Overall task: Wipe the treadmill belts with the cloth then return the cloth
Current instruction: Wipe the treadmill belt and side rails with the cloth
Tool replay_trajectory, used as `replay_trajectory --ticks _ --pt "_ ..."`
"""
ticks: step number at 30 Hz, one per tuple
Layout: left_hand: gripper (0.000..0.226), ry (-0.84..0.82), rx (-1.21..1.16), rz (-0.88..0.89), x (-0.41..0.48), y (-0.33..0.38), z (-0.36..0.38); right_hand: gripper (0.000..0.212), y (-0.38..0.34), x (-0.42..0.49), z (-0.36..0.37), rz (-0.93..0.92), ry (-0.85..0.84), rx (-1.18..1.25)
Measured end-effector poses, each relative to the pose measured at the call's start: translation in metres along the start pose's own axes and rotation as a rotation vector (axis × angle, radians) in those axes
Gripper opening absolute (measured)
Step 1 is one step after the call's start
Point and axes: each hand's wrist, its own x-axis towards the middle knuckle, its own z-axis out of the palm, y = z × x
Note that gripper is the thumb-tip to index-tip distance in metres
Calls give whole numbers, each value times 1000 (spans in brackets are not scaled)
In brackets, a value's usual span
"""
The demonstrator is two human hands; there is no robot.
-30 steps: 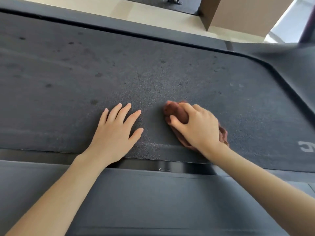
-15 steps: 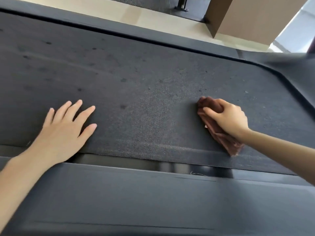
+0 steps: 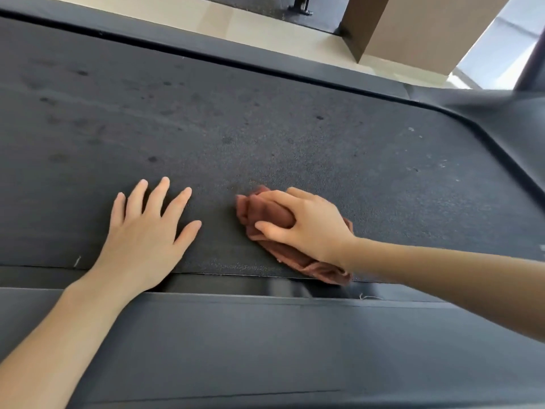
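Brown cloth (image 3: 298,259) sits bunched in your right hand (image 3: 309,225), fingers curled round it, pressed on the treadmill belt (image 3: 265,128). Your left hand (image 3: 147,234) lies flat just left of that grip, fingers spread. Wiping looks underway; next, sweep beyond your knuckles toward the dark spots (image 3: 152,158)

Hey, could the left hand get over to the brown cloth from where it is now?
Probably yes. The left hand lies flat on the belt beside the cloth, with only bare belt between them. The right hand grips the cloth and covers much of it, leaving its left end exposed.
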Motion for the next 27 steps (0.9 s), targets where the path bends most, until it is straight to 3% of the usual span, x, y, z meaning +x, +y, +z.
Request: replay_trajectory --ticks 3,8,11,14,21,27 --pt "75 -8 -5 11 0 3 -1 47 50 -34 -33 -58 -127 -75" --pt "72 23 -19 19 -4 5 0 60 123 -93 -73 -7 -69 -153" --pt "68 13 -14 -5 -3 8 0 41 111 -82 -59 -152 -21 -154" --pt "65 34 -31 -7 -2 10 0 40 75 -39 -37 -317 -35 -107" --pt "55 55 -38 -49 1 9 -2 39 -21 44 16 -369 51 -51" --pt "54 38 12 -77 0 16 -8 46 27 44 0 -442 -15 -30"
